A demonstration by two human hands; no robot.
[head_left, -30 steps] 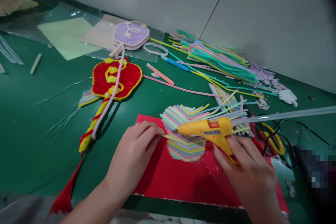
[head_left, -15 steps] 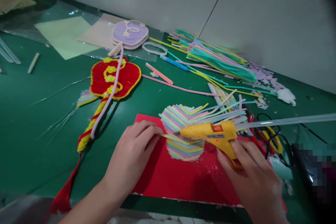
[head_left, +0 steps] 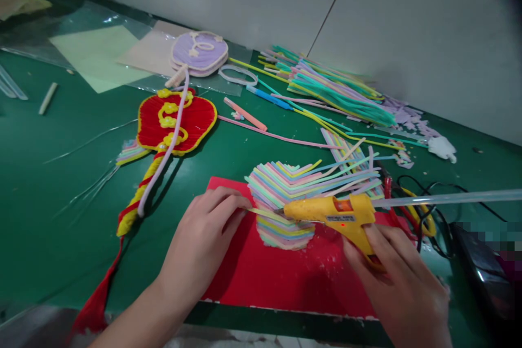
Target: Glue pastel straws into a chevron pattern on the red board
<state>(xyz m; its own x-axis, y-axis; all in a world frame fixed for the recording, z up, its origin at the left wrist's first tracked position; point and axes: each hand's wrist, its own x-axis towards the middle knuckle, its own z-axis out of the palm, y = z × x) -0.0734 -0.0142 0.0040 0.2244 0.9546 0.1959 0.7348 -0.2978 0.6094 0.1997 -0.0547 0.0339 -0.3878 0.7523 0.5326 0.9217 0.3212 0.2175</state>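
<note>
My right hand [head_left: 402, 277] is wrapped round the grip of a yellow hot glue gun [head_left: 330, 212], with a clear glue stick [head_left: 448, 197] jutting from its back. The gun's nozzle points left, at a panel of pastel strips [head_left: 281, 185] laid in V-shaped rows on a red sheet [head_left: 269, 277]. In the pinch of my left hand [head_left: 207, 234] is the left end of a pale yellow strip [head_left: 261, 212], which lies along the panel just under the nozzle. Loose strip ends stick out past the panel's right side.
Left stands a red fan [head_left: 199, 119] with yellow trim and a red tassel [head_left: 95, 304]. Behind lie a purple fan [head_left: 196, 54], a pile of pipe cleaners [head_left: 338, 87] and a blue pen [head_left: 269, 98]. Black cables [head_left: 444, 239] and a dark device [head_left: 481, 272] are at right.
The glue gun has shifted slightly right along the pale yellow strip, together with my right hand. My left hand keeps its pinch, and the camera view has moved a little.
</note>
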